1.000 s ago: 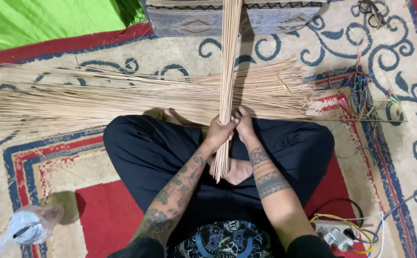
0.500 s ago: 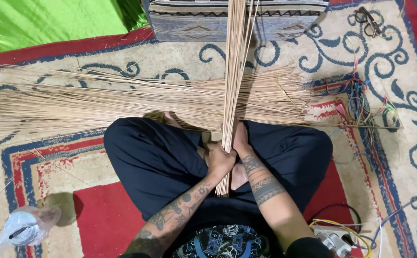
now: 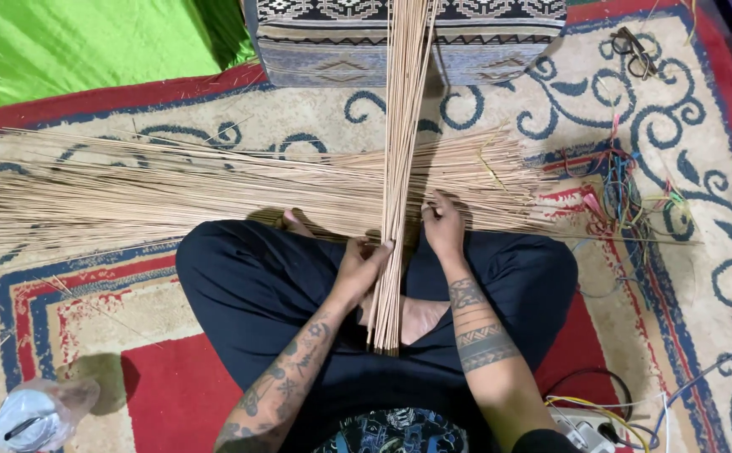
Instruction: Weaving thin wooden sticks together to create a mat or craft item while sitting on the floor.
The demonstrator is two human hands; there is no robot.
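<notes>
Left hand (image 3: pixel 362 262) grips the upright bundle of thin pale reed sticks (image 3: pixel 399 168) standing over the crossed legs. Right hand (image 3: pixel 443 225), fingers loose, rests on the flat-lying pale reed pile (image 3: pixel 173 197), holding nothing.

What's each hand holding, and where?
Left hand grips the upright stick bundle near its lower end. Right hand rests on the flat stick pile; grip unclear.

We are losing the upright bundle of thin sticks (image 3: pixel 399 168) past the top edge. We are also seeing the flat pile of sticks (image 3: pixel 173 193) running off the left edge, and the clear plastic bag (image 3: pixel 26 415) blurring at the bottom corner.
</notes>
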